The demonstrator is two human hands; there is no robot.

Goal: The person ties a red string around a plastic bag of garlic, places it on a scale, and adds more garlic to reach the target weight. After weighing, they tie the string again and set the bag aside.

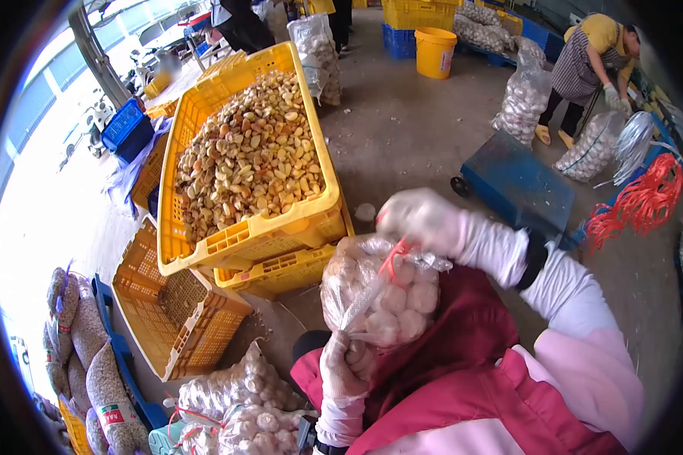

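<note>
A clear plastic bag (391, 303) full of pale, garlic-like bulbs rests against the dark red apron. My left hand (343, 368), in a white glove, is closed on the bag's lower left side, where the plastic is drawn tight. A red tie (393, 259) lies on the upper part of the bag. Just above it is my right hand (421, 220), also gloved and blurred by motion. Its fingers look curled near the tie, but what they hold, if anything, cannot be made out.
A yellow crate (330, 199) of brown pieces stands on another crate. An emptier crate (140, 303) tilts below it. More filled bags (243, 387) lie at the bottom. A blue platform (517, 186) with a wheel is at right. Beyond it, a person (596, 61) bends over a bag.
</note>
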